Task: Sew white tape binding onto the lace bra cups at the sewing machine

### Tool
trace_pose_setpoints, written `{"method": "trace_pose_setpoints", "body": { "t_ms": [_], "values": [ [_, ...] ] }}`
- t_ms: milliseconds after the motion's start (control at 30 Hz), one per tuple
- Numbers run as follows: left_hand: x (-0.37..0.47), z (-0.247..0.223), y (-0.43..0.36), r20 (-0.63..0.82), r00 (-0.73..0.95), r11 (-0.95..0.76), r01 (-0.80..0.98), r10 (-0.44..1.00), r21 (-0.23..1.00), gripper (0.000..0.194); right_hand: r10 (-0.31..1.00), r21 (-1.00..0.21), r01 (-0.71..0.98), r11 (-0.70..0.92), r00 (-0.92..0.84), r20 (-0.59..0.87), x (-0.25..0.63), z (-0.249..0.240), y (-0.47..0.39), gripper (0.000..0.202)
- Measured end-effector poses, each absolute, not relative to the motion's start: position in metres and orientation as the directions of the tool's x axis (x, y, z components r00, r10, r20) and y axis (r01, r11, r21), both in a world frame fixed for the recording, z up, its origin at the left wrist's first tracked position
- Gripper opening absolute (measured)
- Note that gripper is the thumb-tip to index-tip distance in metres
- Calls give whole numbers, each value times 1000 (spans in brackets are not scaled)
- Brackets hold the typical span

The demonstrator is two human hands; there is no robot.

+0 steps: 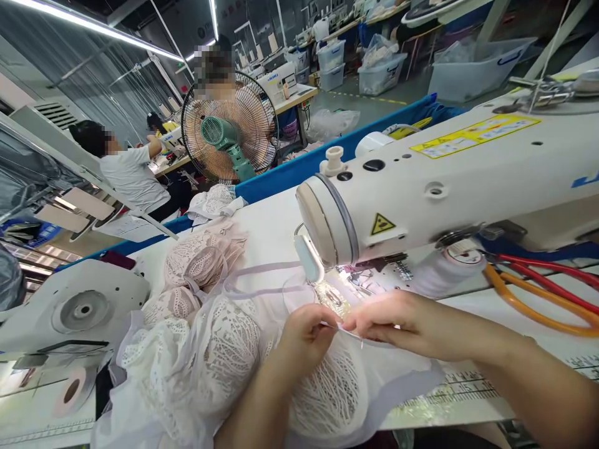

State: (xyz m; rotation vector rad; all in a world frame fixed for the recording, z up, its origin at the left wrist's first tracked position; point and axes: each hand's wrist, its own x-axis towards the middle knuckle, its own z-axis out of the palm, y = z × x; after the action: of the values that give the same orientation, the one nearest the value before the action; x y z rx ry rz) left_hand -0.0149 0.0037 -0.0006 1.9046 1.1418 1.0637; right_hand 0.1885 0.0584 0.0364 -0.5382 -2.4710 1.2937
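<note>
A white lace bra (330, 390) lies on the table before me, its cup toward the front edge. My left hand (304, 337) is closed, pinching the fabric edge just in front of the sewing machine (421, 168). Close beside it, my right hand (397, 321) is closed too, with thumb and fingers on the same edge. The fingertips almost meet below the lit needle area, where the needle itself is hard to make out. More white lace bras (229, 337) are bunched against my left forearm, with pinkish lace cups (196, 255) behind them.
Orange-handled scissors (515, 296), a red-handled tool (556, 274) and a thread cone (452, 268) lie at the right. A second machine head (79, 305) stands left. Beyond the blue cloth trough (285, 178) are a fan (224, 131) and a seated person (133, 174).
</note>
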Motion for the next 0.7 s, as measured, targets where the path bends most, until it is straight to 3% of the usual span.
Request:
{"method": "trace_pose_setpoints", "body": {
  "t_ms": [367,600,700],
  "values": [
    [-18,-2,10,277,275,-348,257,921,901,19,354,-749,148,645,-927,122,181,20,50,18],
    [-20,-1,10,285,304,-369,271,909,889,15,568,-754,252,607,-801,190,182,29,56,16],
    [-20,0,9,298,315,-392,298,901,870,16,585,-735,272,622,-785,205,181,26,57,17]
  ]
}}
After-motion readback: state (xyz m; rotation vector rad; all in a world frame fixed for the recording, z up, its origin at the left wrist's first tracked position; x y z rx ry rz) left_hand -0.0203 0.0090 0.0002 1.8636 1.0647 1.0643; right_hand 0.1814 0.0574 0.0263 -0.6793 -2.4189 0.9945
